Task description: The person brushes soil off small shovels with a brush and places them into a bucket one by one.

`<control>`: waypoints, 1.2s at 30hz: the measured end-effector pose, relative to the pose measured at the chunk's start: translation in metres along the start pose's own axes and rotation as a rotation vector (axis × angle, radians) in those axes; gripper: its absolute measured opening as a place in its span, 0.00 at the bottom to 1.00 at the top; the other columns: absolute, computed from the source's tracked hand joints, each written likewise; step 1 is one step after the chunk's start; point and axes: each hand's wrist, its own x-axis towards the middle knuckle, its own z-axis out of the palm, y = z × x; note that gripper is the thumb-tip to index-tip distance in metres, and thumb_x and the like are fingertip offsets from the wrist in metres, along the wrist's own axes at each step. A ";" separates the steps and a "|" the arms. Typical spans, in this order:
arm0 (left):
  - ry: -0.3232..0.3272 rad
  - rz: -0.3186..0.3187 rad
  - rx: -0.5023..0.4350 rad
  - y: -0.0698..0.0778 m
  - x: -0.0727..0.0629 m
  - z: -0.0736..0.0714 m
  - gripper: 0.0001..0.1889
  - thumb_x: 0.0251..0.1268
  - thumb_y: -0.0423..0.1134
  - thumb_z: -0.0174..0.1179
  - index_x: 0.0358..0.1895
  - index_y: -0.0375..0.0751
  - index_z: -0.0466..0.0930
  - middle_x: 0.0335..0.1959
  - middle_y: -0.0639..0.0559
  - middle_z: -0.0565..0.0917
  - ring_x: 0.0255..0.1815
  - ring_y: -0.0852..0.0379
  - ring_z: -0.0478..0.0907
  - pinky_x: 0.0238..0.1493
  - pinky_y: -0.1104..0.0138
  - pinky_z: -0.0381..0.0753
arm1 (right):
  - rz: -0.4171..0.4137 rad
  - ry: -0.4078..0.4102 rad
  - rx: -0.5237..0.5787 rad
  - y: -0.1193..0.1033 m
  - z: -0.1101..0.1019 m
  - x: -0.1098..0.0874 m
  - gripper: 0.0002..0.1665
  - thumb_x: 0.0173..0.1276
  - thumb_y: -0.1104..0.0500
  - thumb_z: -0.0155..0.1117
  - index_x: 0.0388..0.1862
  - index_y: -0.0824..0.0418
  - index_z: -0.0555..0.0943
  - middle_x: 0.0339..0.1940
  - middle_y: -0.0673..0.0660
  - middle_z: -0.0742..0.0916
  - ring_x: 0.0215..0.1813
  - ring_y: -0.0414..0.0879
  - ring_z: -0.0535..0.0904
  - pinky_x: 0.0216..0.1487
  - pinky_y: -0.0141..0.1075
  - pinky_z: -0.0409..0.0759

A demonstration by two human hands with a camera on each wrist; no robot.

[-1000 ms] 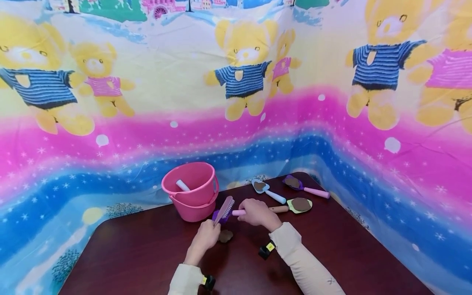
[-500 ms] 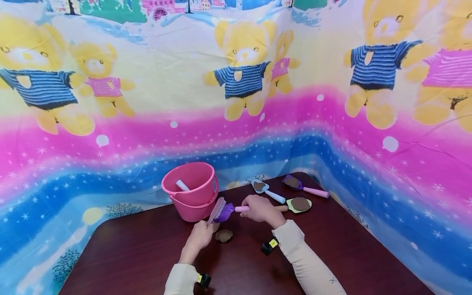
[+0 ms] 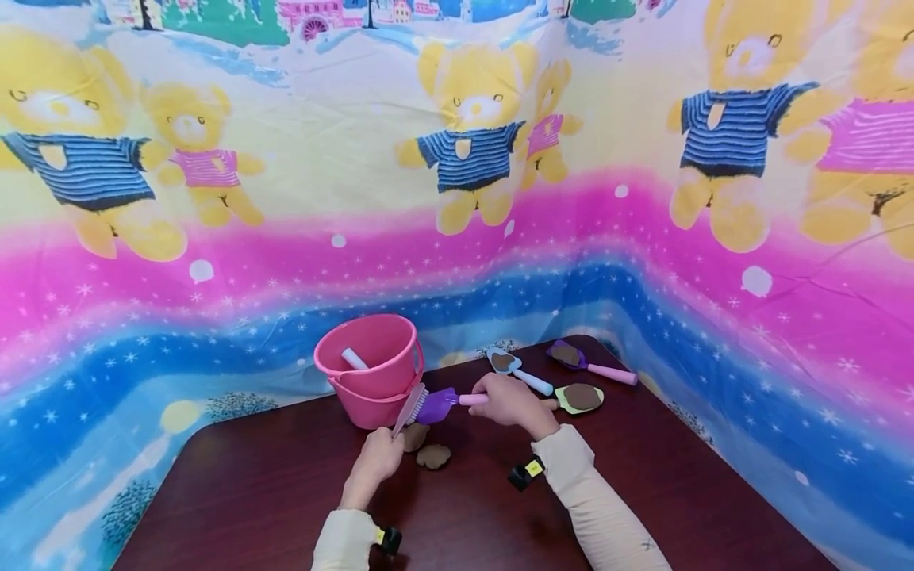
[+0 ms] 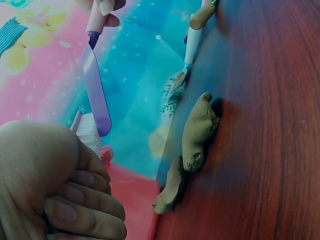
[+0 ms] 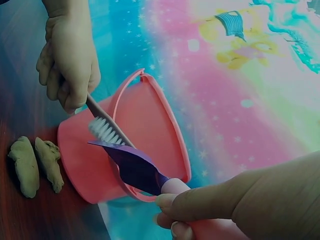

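Observation:
My left hand [image 3: 377,458] grips the handle of a small brush [image 5: 105,131] with white bristles. Its bristles meet the edge of a purple toy shovel [image 5: 135,167], seen in the right wrist view in front of the bucket. The shovel's pink handle [image 3: 472,400] is pinched between the thumb and fingers of my right hand [image 3: 505,400]. Below the shovel, two brown clay-like lumps lie side by side on the table: one lump [image 4: 200,132] is larger in the left wrist view, the other lump [image 4: 171,186] nearer the bucket.
Behind the hands stands a pink bucket [image 3: 371,408] with a white stick [image 3: 353,358] inside. To the right lie a pale blue shovel [image 3: 535,384], another purple shovel [image 3: 612,373] and a green shovel [image 3: 562,403], each bearing brown material. Bear-printed cloth [image 3: 307,159] hangs behind the table [image 3: 250,492].
My left hand has drawn the brush left and slightly down. The purple shovel has shifted a little right and up in my right hand, and the second lump has come into sight.

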 end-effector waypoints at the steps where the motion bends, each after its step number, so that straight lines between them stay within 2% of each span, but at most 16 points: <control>1: 0.000 -0.001 -0.004 -0.001 0.000 -0.001 0.17 0.67 0.35 0.47 0.16 0.46 0.62 0.14 0.55 0.62 0.16 0.58 0.60 0.18 0.66 0.61 | 0.002 0.001 0.004 0.000 -0.001 0.000 0.12 0.67 0.52 0.72 0.24 0.52 0.84 0.16 0.47 0.78 0.23 0.42 0.71 0.30 0.37 0.71; 11: -0.009 -0.016 -0.041 0.001 -0.001 -0.007 0.20 0.71 0.36 0.47 0.16 0.46 0.62 0.13 0.57 0.60 0.13 0.60 0.57 0.17 0.68 0.58 | -0.015 -0.002 0.032 -0.001 -0.002 -0.001 0.12 0.67 0.53 0.72 0.23 0.51 0.83 0.17 0.47 0.78 0.23 0.43 0.71 0.29 0.38 0.71; 19: 0.037 -0.012 -0.039 0.017 -0.004 -0.006 0.19 0.71 0.37 0.50 0.18 0.45 0.62 0.13 0.56 0.61 0.13 0.59 0.58 0.16 0.67 0.59 | -0.025 -0.005 0.017 0.000 0.002 0.000 0.13 0.67 0.53 0.72 0.23 0.54 0.84 0.15 0.46 0.74 0.22 0.42 0.69 0.29 0.37 0.70; 25: 0.092 0.030 -0.015 0.027 -0.006 0.002 0.17 0.68 0.37 0.52 0.18 0.44 0.66 0.14 0.55 0.63 0.15 0.58 0.62 0.17 0.65 0.62 | -0.006 -0.011 0.025 -0.002 0.006 0.001 0.10 0.66 0.54 0.73 0.25 0.53 0.84 0.17 0.47 0.78 0.23 0.44 0.72 0.32 0.39 0.71; 30: 0.075 0.045 -0.062 0.037 -0.008 0.009 0.18 0.68 0.37 0.51 0.16 0.45 0.67 0.12 0.57 0.64 0.13 0.60 0.61 0.16 0.67 0.59 | -0.005 -0.007 -0.016 -0.003 0.011 0.002 0.06 0.65 0.52 0.74 0.29 0.50 0.86 0.22 0.46 0.81 0.26 0.44 0.73 0.34 0.39 0.72; 36: 0.047 0.063 -0.076 0.047 -0.010 0.018 0.19 0.70 0.38 0.51 0.16 0.46 0.65 0.12 0.58 0.62 0.13 0.61 0.60 0.15 0.67 0.59 | -0.008 -0.008 -0.024 -0.005 0.012 0.003 0.07 0.65 0.52 0.73 0.29 0.51 0.87 0.21 0.47 0.81 0.25 0.43 0.73 0.32 0.39 0.72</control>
